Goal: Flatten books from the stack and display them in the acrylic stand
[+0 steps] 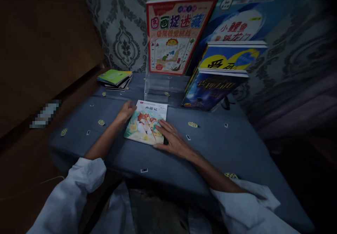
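A thin storybook (146, 123) with a pale cover lies on the blue tablecloth in front of me, its illustrated figure in a red cape facing up. At its upper left edge is my left hand (126, 111), fingers bent and closed on the border. My right hand (171, 139) grips the lower right side. Its fingers rest over the cover and its thumb lies along the bottom edge. Whatever the fingertips do under the book is hidden.
Behind the storybook stands a clear plastic rack (158, 90). Upright on it are a red-bordered picture book (181, 34), a large blue book (244, 20), a yellow-and-blue book (229, 57) and a dark blue book (210, 90). A small book stack (116, 78) sits at the table's back left.
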`<state>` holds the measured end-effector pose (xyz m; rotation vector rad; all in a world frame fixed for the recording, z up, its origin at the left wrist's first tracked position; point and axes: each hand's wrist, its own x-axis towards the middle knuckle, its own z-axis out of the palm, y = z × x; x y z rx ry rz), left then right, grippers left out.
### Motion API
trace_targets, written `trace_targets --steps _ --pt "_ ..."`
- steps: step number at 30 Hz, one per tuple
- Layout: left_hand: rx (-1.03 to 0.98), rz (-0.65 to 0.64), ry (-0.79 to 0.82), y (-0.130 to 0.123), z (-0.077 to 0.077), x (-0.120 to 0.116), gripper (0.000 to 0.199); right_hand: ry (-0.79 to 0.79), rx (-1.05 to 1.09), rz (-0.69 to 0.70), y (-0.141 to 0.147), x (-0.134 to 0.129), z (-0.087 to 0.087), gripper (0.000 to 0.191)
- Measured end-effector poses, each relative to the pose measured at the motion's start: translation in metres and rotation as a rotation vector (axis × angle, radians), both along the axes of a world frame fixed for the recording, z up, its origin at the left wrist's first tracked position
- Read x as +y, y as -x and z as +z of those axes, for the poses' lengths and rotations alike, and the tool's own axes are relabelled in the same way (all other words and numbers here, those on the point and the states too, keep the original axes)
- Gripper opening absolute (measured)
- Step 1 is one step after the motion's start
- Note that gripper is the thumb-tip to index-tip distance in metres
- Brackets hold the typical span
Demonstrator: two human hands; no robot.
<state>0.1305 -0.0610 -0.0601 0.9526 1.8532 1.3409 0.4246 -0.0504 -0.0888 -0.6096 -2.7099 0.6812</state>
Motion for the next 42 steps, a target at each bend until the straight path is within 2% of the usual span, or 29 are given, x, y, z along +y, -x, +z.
trace_targets --steps 3,7,15,18,22,25,28,31,33,37,40,42 --pt "-0.147 0.003 0.065 -0.005 0.005 -0.008 0.051 0.028 0.030 0.011 0.000 0.001 -0.002 0.093" --pt "-0.346 -0.073 0.094 -0.019 0.007 -0.022 0.033 0.065 0.082 0.013 -0.001 0.002 -0.001 0.091" --pt "-0.558 -0.123 -0.032 -0.022 0.009 -0.063 0.033 0.141 0.117 -0.006 -0.008 0.004 -0.001 0.094" --pt "-0.589 -0.132 -0.086 -0.022 0.012 -0.073 0.034 0.198 0.140 -0.045 -0.010 0.004 0.000 0.103" --pt "-0.618 -0.182 -0.201 -0.027 0.019 -0.077 0.042 0.346 0.248 -0.041 -0.010 0.005 0.008 0.114" --pt "-0.618 -0.230 -0.269 -0.032 0.026 -0.073 0.045 0.551 0.397 -0.013 -0.009 0.004 0.013 0.117" --pt "-0.600 -0.267 -0.289 -0.037 0.033 -0.069 0.048 0.796 0.529 -0.025 -0.006 0.003 0.012 0.121" --pt "-0.577 -0.304 -0.284 -0.039 0.042 -0.065 0.053 0.902 0.642 -0.081 -0.004 0.006 0.015 0.124" --pt "-0.553 -0.328 -0.293 -0.039 0.049 -0.061 0.055 0.913 0.674 -0.101 -0.003 0.010 0.023 0.115" --pt "-0.451 -0.369 -0.346 -0.033 0.069 -0.050 0.050 0.824 0.683 -0.094 -0.002 0.026 0.049 0.061" --pt "-0.332 -0.382 -0.416 -0.027 0.082 -0.045 0.043 0.623 0.728 -0.092 -0.001 0.037 0.060 0.034" --pt "-0.204 -0.398 -0.430 -0.025 0.086 -0.047 0.033 0.403 0.729 -0.119 -0.001 0.042 0.058 0.024"
